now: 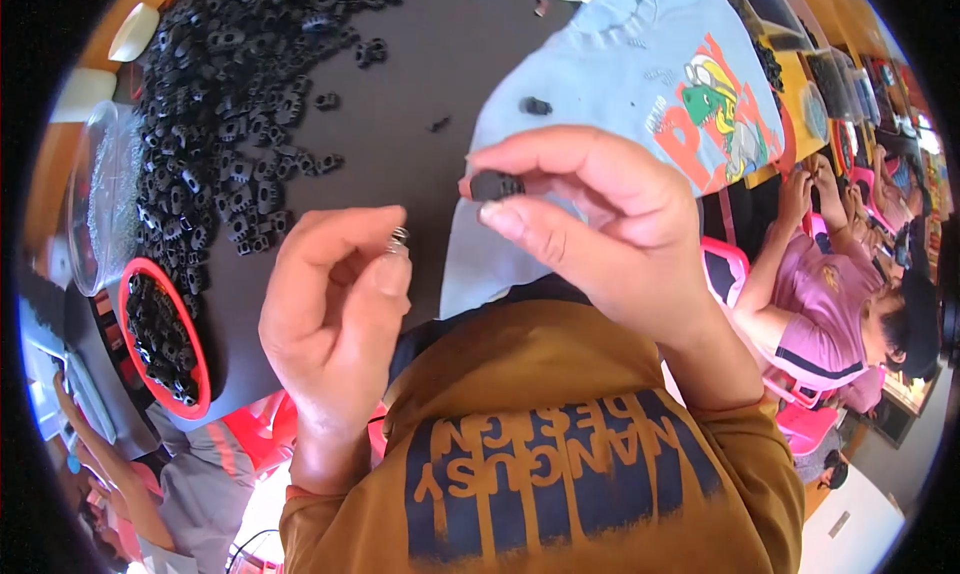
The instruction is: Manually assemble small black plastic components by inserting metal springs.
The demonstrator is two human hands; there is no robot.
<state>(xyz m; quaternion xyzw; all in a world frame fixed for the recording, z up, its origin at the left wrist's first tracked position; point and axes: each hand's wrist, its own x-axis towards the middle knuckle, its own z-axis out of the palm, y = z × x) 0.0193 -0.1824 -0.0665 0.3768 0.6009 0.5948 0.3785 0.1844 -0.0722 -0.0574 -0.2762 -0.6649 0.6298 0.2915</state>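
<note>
Between the thumb and forefinger of my left hand [335,314] is a small coiled metal spring [399,237]. My right hand [620,224] pinches a small black plastic cord-lock piece [496,184], its rounded end toward the left. The two hands are apart, held over the near part of the table. Beneath my right hand lies a light blue T-shirt [540,69] with a printed dinosaur. A loose black piece [537,106] and a few thin springs [657,76] rest on the cloth.
A large heap of black plastic pieces [230,84] covers the dark table's left side. Beside it are a red-rimmed basket [207,374] of black pieces and a clear tub [100,199] of springs. People sit at both sides, one in a pink shirt [820,294].
</note>
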